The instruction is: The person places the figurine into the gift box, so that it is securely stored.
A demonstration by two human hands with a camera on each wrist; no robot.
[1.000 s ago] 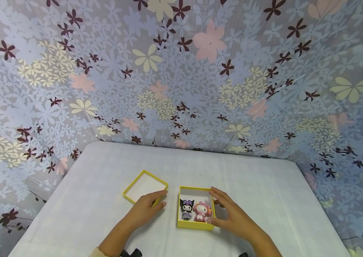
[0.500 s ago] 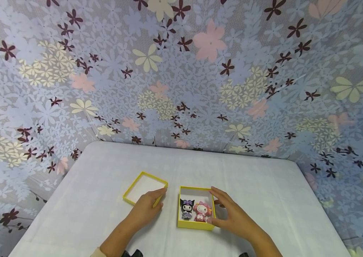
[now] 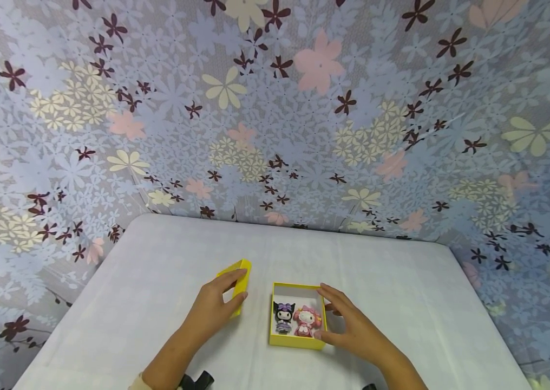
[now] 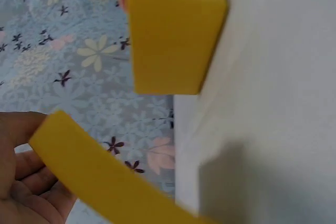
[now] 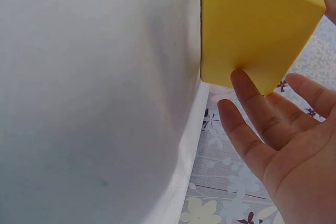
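My left hand [image 3: 213, 303] grips a shallow yellow lid [image 3: 242, 287] by its right side, tilted up on edge. In the left wrist view the thumb and fingers pinch one end of the lid's wall [image 4: 94, 166]. To its right stands an open yellow box [image 3: 296, 342] with a white inside. Two small toy figures lie in the box: a black and purple one [image 3: 283, 319] at left, a pink one [image 3: 306, 321] at right. My right hand [image 3: 353, 325] holds the box's right side, index finger at the far corner and thumb at the near one. Fingertips touch the side wall [image 5: 262, 30].
A white cloth [image 3: 392, 281] covers the table. Behind it rises a wall with flowered covering [image 3: 275, 135]. Black wrist gear [image 3: 198, 380] shows below my left forearm.
The lid lay flat at a slant with its white inside facing up; my left hand has now tipped it up on edge. My right hand, the box and the figures have not moved.
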